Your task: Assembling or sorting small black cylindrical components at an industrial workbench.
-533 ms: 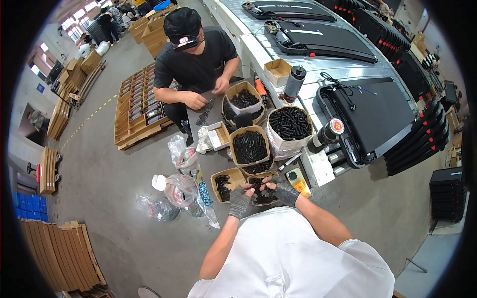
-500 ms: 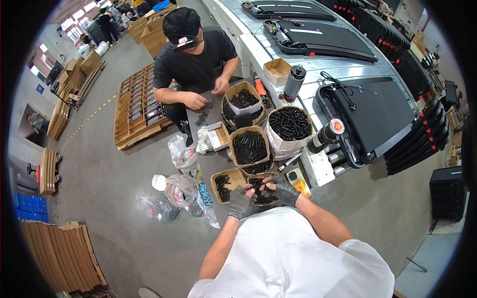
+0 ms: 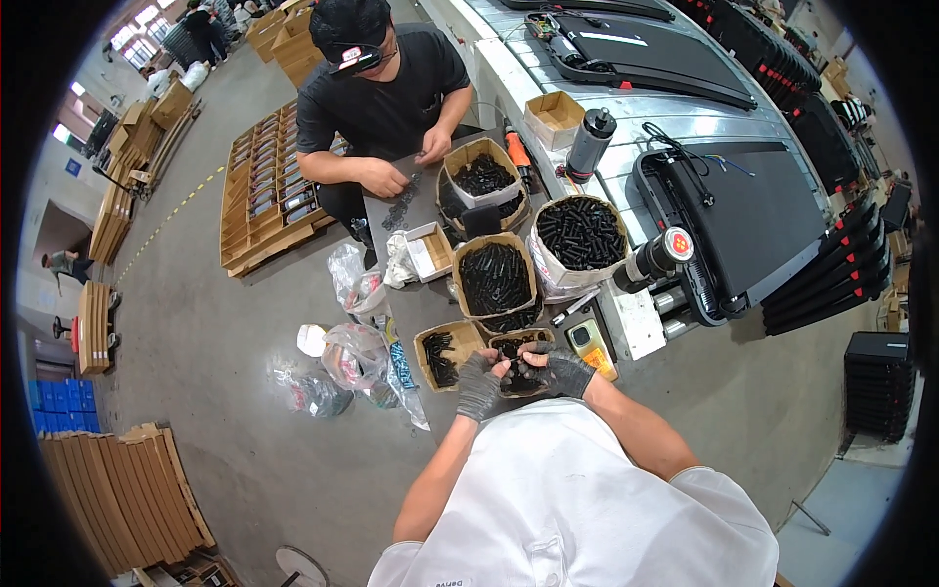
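Lower centre of frame: left hand (image 3: 478,384) and right hand (image 3: 565,372), both in dark fingerless gloves, fingers curled inward and tips meeting over a small open carton (image 3: 518,364) of black parts. Pinched between the fingertips, a small dark part (image 3: 513,360); too small to tell its shape or long axis. Neither hand clearly nearer; part held midway, directly above its carton.

Just left of the left hand: second small carton (image 3: 442,354), black pieces lying roughly upright in frame. Just right of the right hand: yellow-edged handheld device (image 3: 591,347) flat on the grey table (image 3: 416,305); table edge close beyond it. Further left, off the table: clear plastic bags (image 3: 354,354) on the floor.

Centre of frame, above the hands: taller carton (image 3: 495,279) full of black cylinders, touching the small cartons. Beside it, to the right, a round white-lined bag (image 3: 579,235) of the same parts.

Upper centre: another full carton (image 3: 482,181), then a co-worker's hands (image 3: 411,166) sorting parts on the table.

Open room: scant; bare tabletop only left of the tall carton.
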`<state>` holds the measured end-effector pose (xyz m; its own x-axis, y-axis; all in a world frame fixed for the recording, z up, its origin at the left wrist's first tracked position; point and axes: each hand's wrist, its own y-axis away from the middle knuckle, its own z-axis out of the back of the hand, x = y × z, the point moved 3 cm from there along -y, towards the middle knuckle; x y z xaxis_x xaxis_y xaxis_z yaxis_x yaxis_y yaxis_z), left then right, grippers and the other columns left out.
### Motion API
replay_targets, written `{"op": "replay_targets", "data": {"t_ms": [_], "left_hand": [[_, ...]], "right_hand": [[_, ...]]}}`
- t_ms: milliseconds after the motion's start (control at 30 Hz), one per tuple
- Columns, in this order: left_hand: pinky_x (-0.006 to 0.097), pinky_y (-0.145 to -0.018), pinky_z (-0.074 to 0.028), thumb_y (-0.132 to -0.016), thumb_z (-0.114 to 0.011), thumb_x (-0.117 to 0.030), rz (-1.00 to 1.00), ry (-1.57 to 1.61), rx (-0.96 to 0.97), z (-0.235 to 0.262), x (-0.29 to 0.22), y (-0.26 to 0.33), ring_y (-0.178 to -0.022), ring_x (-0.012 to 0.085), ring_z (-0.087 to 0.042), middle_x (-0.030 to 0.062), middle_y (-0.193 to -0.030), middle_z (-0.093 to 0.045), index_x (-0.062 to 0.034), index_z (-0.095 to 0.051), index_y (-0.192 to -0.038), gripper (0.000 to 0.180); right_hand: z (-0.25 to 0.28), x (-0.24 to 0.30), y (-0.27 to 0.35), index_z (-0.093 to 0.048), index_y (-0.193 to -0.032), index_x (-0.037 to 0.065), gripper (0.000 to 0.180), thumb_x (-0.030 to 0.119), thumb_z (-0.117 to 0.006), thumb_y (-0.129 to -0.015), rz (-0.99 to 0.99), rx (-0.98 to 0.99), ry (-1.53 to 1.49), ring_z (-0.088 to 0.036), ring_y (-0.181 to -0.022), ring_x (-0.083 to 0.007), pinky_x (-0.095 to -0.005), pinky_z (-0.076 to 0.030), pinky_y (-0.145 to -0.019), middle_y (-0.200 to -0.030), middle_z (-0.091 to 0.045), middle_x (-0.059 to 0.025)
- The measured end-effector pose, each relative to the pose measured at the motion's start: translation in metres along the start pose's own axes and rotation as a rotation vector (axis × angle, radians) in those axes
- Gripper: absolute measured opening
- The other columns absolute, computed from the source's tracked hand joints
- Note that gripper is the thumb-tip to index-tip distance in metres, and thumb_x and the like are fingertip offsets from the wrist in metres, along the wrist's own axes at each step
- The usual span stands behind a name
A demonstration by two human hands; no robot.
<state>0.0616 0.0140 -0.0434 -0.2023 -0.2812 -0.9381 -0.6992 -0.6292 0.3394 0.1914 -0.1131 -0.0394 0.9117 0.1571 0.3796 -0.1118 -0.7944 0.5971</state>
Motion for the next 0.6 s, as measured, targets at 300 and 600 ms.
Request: {"op": "replay_targets", "data": {"t_ms": [300,600], "left_hand": [[0.026,-0.066,-0.052,-0.083,-0.069,-0.007,0.089,0.024,0.014,0.001,0.001,-0.004,-0.073,0.0118,-0.061,0.0061,-0.083,-0.065,0.0010,-0.059,-0.099,0.021],[0.026,-0.067,-0.050,-0.080,-0.072,-0.008,0.141,0.075,-0.022,0.004,0.016,-0.011,-0.073,0.0127,-0.059,0.0060,-0.083,-0.064,0.0017,-0.060,-0.100,0.025]], "right_hand": [[-0.017,0.002,-0.001,-0.059,-0.111,0.002,0.024,0.013,-0.063,-0.091,0.035,-0.087,0.027,-0.063,-0.089,-0.0171,-0.0297,-0.052,-0.084,-0.100,-0.065,-0.0075],[-0.022,0.010,-0.002,-0.062,-0.112,0.003,0.024,0.018,-0.060,-0.093,0.247,-0.148,0.547,-0.060,-0.093,-0.0129,-0.0272,-0.048,-0.084,-0.099,-0.064,-0.0037]]}}
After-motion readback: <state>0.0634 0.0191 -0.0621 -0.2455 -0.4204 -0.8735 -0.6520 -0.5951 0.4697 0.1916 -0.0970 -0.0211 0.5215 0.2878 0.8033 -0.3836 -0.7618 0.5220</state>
